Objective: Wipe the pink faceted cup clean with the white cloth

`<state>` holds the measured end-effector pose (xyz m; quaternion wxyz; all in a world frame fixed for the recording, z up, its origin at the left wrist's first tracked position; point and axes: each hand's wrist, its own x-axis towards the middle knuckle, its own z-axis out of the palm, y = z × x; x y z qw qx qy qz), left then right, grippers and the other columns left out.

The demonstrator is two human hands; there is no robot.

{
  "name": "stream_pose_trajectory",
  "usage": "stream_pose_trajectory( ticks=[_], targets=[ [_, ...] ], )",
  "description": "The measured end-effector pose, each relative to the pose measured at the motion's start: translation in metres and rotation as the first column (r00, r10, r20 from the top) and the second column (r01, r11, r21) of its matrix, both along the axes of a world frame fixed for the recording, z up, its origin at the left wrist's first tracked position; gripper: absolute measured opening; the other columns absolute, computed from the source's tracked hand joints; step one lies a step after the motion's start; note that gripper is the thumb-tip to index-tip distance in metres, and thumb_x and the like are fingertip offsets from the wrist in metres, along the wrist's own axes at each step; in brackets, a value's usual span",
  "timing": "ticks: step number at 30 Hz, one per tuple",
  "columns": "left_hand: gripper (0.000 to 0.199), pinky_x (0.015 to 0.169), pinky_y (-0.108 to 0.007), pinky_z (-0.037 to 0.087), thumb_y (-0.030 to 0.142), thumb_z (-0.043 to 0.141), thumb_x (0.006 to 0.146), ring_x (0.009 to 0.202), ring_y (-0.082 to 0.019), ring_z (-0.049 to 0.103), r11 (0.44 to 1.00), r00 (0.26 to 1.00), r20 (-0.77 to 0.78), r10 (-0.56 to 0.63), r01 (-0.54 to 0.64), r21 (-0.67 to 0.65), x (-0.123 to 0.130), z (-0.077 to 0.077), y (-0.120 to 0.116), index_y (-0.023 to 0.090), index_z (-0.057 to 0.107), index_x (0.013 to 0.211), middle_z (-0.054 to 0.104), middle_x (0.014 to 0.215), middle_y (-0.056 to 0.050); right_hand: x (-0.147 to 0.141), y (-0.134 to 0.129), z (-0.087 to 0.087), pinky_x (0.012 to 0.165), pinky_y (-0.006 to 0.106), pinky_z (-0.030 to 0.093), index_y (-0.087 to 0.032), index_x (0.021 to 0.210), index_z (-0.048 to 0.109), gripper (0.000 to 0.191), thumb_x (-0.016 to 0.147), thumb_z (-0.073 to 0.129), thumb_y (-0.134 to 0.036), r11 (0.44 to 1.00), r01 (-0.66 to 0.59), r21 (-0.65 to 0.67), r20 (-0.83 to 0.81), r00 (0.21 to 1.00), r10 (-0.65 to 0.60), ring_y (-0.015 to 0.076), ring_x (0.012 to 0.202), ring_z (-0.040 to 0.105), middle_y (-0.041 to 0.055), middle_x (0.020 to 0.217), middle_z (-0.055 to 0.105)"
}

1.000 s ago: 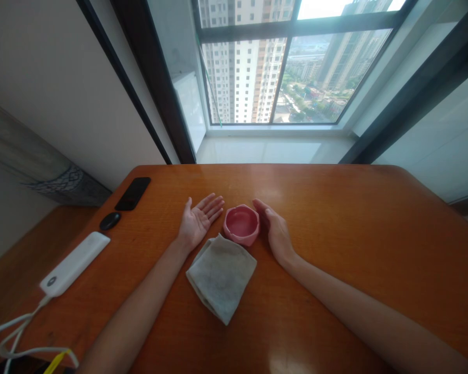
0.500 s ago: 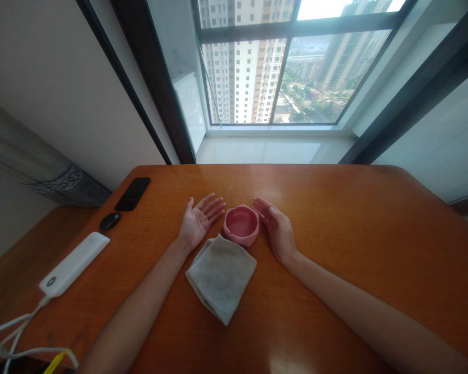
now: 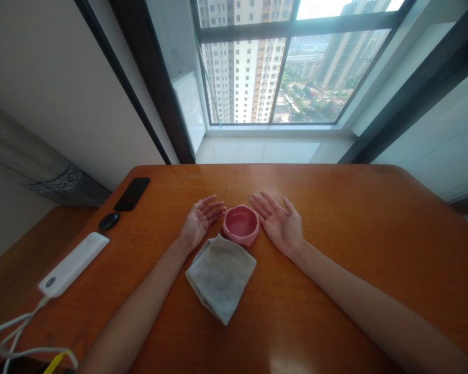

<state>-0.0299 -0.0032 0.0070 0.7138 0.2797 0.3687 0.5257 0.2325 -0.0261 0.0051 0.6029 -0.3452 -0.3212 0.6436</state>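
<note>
Tabletop (image 3: 354, 223), left hand (image 3: 199, 221), right hand (image 3: 277, 226), pink bowl (image 3: 241, 225) between

You have two hands, your left hand (image 3: 200, 221) and your right hand (image 3: 276, 226), plus one pink bowl (image 3: 241, 225) and one folded cloth (image 3: 220, 278) at center; at the counter's (image 3: 335, 208) left lie one phone (image 3: 131, 194), one black oval object (image 3: 109, 221) and one white charger (image 3: 73, 265).

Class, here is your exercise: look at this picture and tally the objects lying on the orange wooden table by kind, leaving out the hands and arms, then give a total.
Pink bowl: 1
Folded grey-white cloth: 1
Black smartphone: 1
Black oval object: 1
White corded device: 1
Total: 5
</note>
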Motion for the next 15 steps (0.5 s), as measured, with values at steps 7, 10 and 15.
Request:
stream_pose_trajectory(
  ticks=[7,10,15],
  targets=[
    [0.031,0.102,-0.037,0.063,0.029,0.057,0.106,0.103,-0.024,0.082,0.997,0.999,-0.050,-0.015,0.019,0.075,0.003,-0.002,-0.004,0.012,0.072,0.128,0.084,0.114,-0.015,-0.004,0.000,0.000,0.129,0.059,0.044,-0.025,0.113,0.081,0.039,0.097,0.061,-0.054,0.998,-0.005,-0.067,-0.013,1.000,0.004,0.0335,0.134,0.073,0.0107,0.126,0.084],
    [0.031,0.100,-0.036,0.063,0.031,0.065,0.102,0.103,-0.024,0.081,0.994,0.998,-0.067,-0.017,0.024,0.106,0.003,-0.003,-0.005,0.012,0.073,0.125,0.084,0.112,-0.014,-0.010,-0.005,0.000,0.123,0.053,0.050,-0.026,0.107,0.082,0.027,0.092,0.068,-0.044,1.000,0.017,0.012,0.110,0.994,-0.019,0.0311,0.123,0.075,0.0074,0.115,0.085],
    [0.030,0.099,-0.034,0.062,0.032,0.069,0.099,0.103,-0.023,0.081,0.992,0.996,-0.086,-0.014,0.025,0.127,0.005,-0.002,-0.007,0.014,0.074,0.122,0.084,0.111,-0.013,-0.016,-0.020,0.007,0.120,0.043,0.047,-0.026,0.102,0.083,0.023,0.100,0.061,-0.035,0.944,-0.053,0.327,0.558,0.817,-0.148,0.0275,0.128,0.067,0.0071,0.127,0.077]
  ],
)
